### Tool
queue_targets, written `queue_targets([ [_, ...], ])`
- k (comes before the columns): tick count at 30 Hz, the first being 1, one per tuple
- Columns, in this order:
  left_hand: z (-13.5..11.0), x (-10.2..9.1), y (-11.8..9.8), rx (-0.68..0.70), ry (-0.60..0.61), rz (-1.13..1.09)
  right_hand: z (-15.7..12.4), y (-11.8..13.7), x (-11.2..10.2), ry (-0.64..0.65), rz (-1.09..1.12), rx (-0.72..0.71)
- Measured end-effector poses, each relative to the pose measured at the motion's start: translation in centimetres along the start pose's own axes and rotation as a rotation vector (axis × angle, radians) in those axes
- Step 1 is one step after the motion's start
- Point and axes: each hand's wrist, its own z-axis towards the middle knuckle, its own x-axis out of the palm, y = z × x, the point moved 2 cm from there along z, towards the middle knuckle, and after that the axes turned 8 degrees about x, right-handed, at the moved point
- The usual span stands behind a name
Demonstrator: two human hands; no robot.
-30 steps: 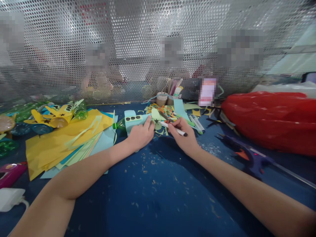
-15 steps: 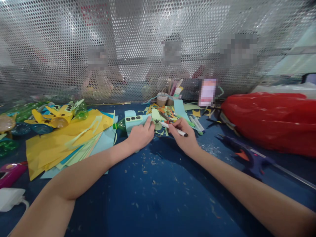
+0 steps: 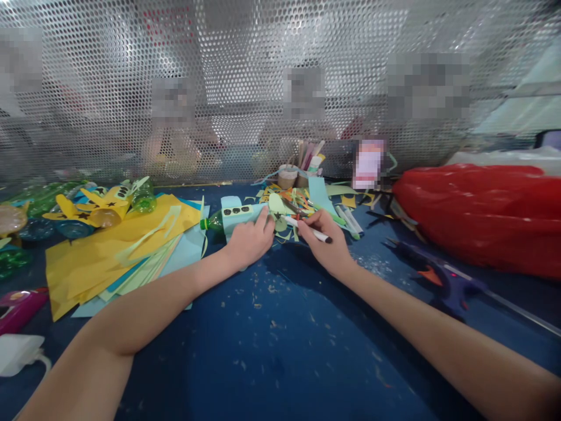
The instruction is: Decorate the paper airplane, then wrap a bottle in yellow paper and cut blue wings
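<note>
A plastic bottle wrapped in light blue paper (image 3: pixel 236 214), with black dots along its side and a green cap at its left end, lies on the blue table (image 3: pixel 280 351). My left hand (image 3: pixel 249 240) is closed over the bottle's right part and holds it down. My right hand (image 3: pixel 326 242) grips a white marker with a black cap (image 3: pixel 307 228). The marker's tip rests on a pale green paper wing (image 3: pixel 277 210) at the bottle's right end.
Yellow, green and blue paper sheets (image 3: pixel 109 251) lie at left, with a yellow bottle plane (image 3: pixel 99 204) and green bottles behind. A red plastic bag (image 3: pixel 477 213) and a glue gun (image 3: pixel 442 280) sit at right. Cups of pens (image 3: pixel 302 166) stand by the perforated metal screen (image 3: pixel 263 88); people sit beyond it.
</note>
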Motion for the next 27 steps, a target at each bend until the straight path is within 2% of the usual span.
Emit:
queue_targets([
  [12, -0.03, -0.04, 0.02, -0.007, 0.037, 0.011, -0.04, 0.37, -0.08, -0.043, -0.005, 0.003],
  [27, -0.01, 0.18, 0.08, -0.009, -0.001, 0.001, 0.07, -0.02, -0.06, -0.053, -0.012, 0.011],
])
